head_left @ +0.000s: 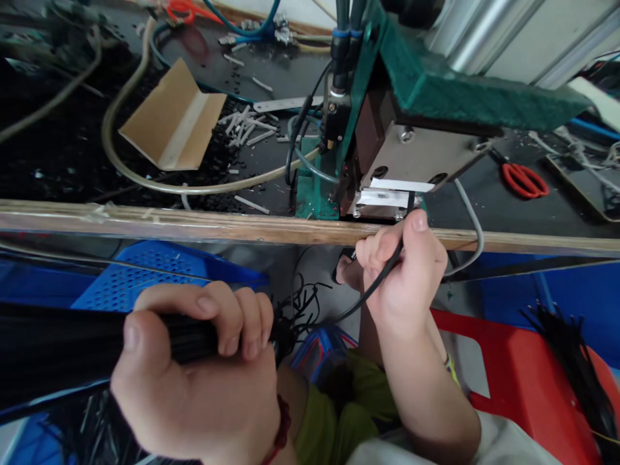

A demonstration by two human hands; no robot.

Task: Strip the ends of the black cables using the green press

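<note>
My left hand (208, 387), at the lower left, is closed around a thick bundle of black cables (72, 345) that runs off the left edge. Between the thumb and fingers of my right hand (409, 278) is a single black cable (361, 300). Its tip points up at the narrow gap of a green-framed press (411, 152), by the metal block with white strips; whether it touches the block I cannot tell. The cable's other end trails down toward the loose ends beside my left hand.
A wooden edge (217, 223) fronts the bench. On it lie a folded cardboard piece (177, 123), white tube offcuts (247, 126), black scraps and red-handled scissors (526, 181). Below are a blue perforated crate (145, 278) and a red stool (518, 381) bearing another black cable bundle (576, 368).
</note>
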